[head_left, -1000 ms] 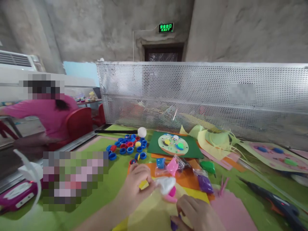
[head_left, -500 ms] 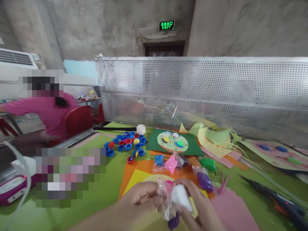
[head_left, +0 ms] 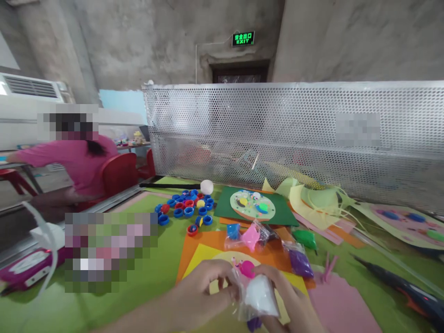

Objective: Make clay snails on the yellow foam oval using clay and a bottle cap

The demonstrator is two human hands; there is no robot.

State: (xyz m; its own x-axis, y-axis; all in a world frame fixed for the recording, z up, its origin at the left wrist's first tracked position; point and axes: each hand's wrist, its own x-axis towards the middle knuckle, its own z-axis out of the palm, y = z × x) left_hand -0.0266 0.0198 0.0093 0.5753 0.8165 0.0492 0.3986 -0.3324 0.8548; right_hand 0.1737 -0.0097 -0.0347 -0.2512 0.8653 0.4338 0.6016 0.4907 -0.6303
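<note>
Both my hands hold a small clear plastic bag with a white lump (head_left: 261, 296) in it, low in the middle of the view. My left hand (head_left: 211, 289) pinches the bag's loose plastic on its left side. Around the right side of the white lump my right hand (head_left: 289, 296) is closed. Underneath lies a pale yellow paper disc (head_left: 239, 255) on yellow paper (head_left: 201, 259). A pink snail-like shape (head_left: 247, 268) sits on the disc just beyond the bag. Part of a purple piece (head_left: 254, 323) shows below the bag; the rest is hidden.
Bagged lumps in blue (head_left: 232, 231), pink (head_left: 250, 237), green (head_left: 305, 239) and purple (head_left: 299, 262) lie beyond my hands. Several bottle caps (head_left: 188, 211) are at left. A hot glue gun (head_left: 398, 286) rests at right, a purple power strip (head_left: 34, 270) at left. A perforated metal panel (head_left: 291, 120) stands behind.
The bag has turned so the white lump now sits lower inside the plastic. My left fingers have closed in on the bag's edge. The view has shifted slightly left.
</note>
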